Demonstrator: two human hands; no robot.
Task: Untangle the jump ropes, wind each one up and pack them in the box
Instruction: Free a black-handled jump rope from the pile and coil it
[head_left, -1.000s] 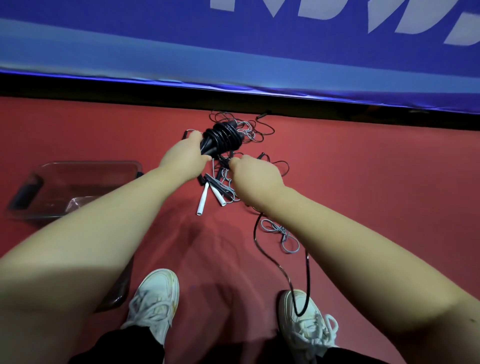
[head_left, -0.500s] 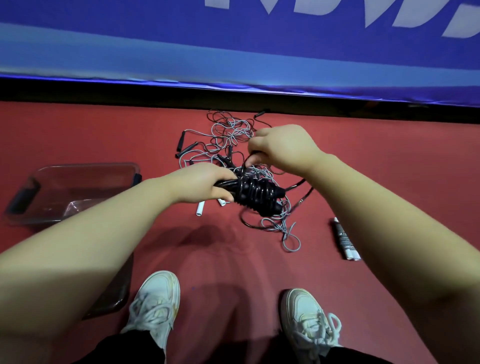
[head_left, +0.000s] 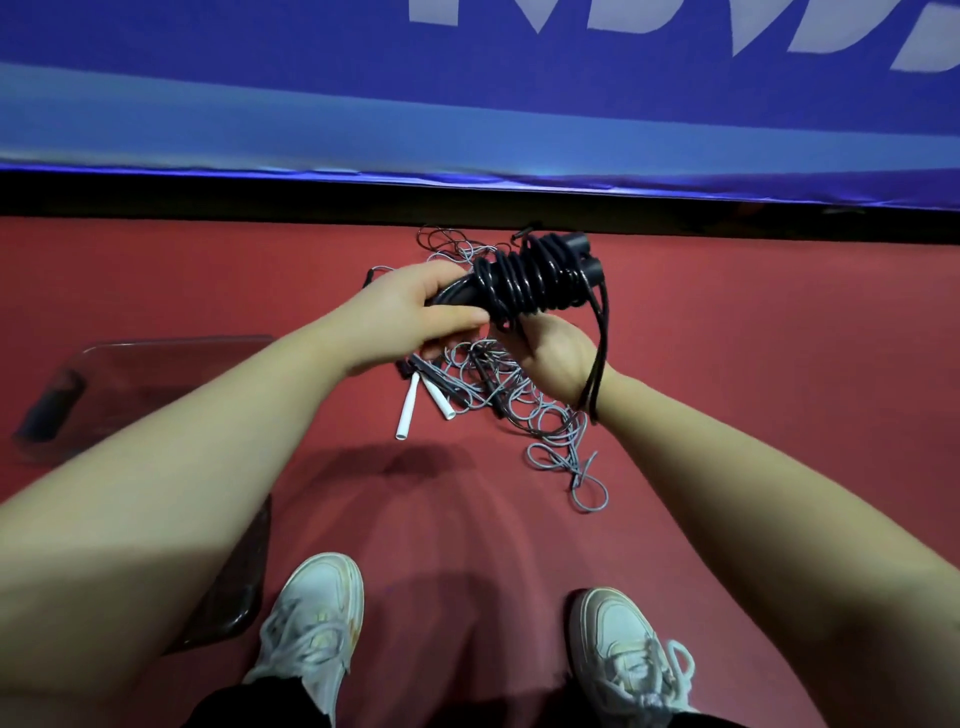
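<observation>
Box: on floor, left of black jump rope. Grey tangle: beneath it. Left hand grips its handle end; right hand under it, fingers hidden, grip unclear. Likely risk: loose strand across right wrist snags, coils slide off
</observation>
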